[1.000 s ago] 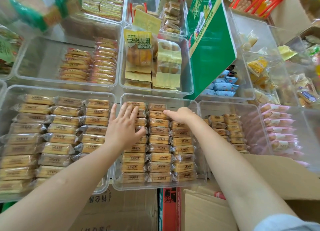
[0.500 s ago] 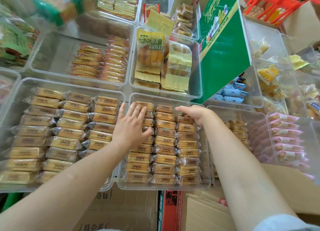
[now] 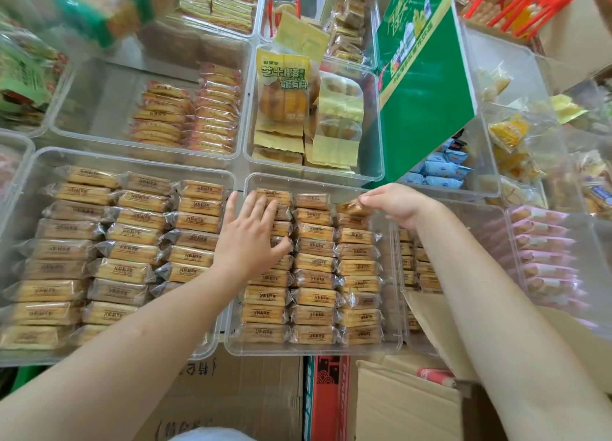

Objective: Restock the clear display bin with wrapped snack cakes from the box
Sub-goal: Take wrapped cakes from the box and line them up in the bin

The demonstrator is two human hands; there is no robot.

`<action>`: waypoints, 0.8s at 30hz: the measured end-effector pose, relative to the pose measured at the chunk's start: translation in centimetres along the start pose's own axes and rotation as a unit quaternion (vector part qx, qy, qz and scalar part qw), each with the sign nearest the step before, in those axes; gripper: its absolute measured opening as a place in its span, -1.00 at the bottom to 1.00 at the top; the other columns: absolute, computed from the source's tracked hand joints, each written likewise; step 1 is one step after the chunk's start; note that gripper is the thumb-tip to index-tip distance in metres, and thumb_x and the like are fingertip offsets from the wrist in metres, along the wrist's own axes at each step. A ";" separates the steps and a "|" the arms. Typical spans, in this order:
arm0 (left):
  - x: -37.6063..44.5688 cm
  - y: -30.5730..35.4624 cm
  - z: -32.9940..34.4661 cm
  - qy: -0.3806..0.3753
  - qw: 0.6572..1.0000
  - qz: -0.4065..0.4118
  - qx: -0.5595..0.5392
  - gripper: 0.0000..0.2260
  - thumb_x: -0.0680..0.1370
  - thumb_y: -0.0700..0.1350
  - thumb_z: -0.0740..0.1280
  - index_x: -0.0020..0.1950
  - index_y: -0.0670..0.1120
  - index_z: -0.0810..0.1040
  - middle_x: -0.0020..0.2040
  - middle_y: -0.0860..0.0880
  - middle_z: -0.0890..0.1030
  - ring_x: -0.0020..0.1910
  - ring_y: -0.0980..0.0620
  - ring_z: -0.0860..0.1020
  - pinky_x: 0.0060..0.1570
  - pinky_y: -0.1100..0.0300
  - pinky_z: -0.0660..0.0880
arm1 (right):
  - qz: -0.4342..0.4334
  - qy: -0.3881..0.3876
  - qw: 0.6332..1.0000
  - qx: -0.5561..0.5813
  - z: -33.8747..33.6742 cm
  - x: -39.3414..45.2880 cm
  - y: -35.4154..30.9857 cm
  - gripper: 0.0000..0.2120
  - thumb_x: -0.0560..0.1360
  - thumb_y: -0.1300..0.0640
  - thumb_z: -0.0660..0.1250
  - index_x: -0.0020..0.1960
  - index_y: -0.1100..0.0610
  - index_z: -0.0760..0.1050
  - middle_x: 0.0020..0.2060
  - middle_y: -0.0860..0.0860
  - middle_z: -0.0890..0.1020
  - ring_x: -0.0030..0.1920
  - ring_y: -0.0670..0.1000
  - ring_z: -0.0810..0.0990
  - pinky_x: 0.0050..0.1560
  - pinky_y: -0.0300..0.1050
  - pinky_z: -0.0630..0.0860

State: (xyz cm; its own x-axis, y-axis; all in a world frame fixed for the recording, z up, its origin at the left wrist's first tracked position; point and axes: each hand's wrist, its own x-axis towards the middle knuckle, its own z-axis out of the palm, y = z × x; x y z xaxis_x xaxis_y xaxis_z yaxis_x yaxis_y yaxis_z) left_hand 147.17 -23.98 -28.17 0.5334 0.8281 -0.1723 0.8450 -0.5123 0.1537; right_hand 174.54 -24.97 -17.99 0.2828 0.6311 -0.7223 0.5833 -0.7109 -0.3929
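So the clear hard-plastic display bin (image 3: pixel 394 344) sits lower centre of the frame, packed with three neat columns of golden rectangular snack cakes in crinkly see-through wrappers (image 3: pixel 314 278). Left hand (image 3: pixel 250 242) lies flat, fingers spread wide, on the left column. Right hand (image 3: pixel 394 202) pinches one wrapped cake (image 3: pixel 351 207) at the right column's top. Brown cardboard box (image 3: pixel 407 404) sits at the bottom.

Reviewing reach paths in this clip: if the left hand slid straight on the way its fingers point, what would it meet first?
Probably the clear display bin's far wall: the left hand lies flat on the left column of snack cakes, fingers pointing at it. Depth is uncertain.
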 end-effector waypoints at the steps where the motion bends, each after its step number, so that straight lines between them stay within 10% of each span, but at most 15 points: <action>1: 0.0 0.0 0.0 -0.001 1.000 0.000 0.001 -0.25 0.59 0.36 -0.06 0.67 -0.04 0.07 0.65 -0.08 0.17 0.65 -0.06 -0.05 0.57 -0.19 -0.26 | -0.013 0.011 1.000 -0.016 -0.1 -1.0 -0.1 -0.73 0.64 0.05 0.27 0.28 0.10 0.59 0.16 -0.01 0.61 0.19 0.00 0.50 0.22 -0.03 0.33; 24: -0.1 0.0 0.2 0.034 0.999 0.005 -0.042 -0.25 0.58 0.38 -0.03 0.68 0.00 0.02 0.64 -0.06 0.20 0.65 -0.03 0.01 0.56 -0.12 -0.33 | -0.125 0.066 0.988 0.054 -0.7 -10.3 2.3 -0.70 0.65 0.04 0.24 0.35 -0.11 0.54 0.26 -0.16 0.58 0.30 -0.10 0.50 0.41 0.09 0.38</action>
State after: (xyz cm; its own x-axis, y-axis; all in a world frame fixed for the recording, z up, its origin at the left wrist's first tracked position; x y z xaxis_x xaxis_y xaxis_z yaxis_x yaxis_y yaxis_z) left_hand 147.10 -24.11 -28.32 0.5359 0.8378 -0.1043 0.8316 -0.5024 0.2369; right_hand 173.57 -32.89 -11.08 0.2415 0.8209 -0.5175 0.5639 -0.5527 -0.6136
